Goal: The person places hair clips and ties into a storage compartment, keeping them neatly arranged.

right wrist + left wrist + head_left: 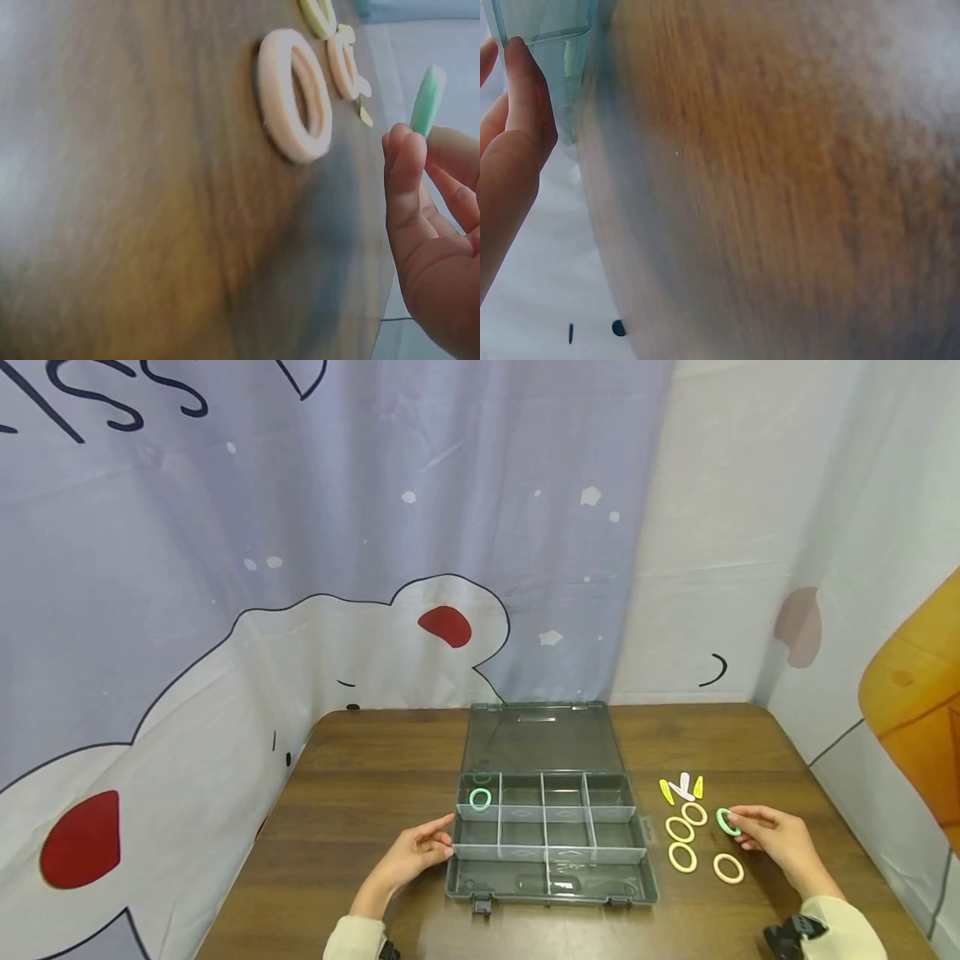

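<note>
Between thumb and fingertips, my right hand (pixel 776 839) pinches a green hair tie (pixel 427 105), held up over the table at the right. Nearest to it lies a pale cream hair tie (pixel 277 97), flat on the wood. The fingertips of my left hand (pixel 416 853) touch the left side of a grey, see-through compartment box (pixel 551 852), fingers extended. The box's lid (pixel 540 739) lies folded back behind it. Inside its back left compartment rests another green hair tie (pixel 481 790).
Three pale yellow and cream hair ties (pixel 671 857) lie right of the box. Behind them are several small hair clips, among them a yellow clip (pixel 666 792) and a white clip (pixel 685 782). A printed curtain (pixel 337 510) hangs along the brown table's (pixel 345 777) far edge.
</note>
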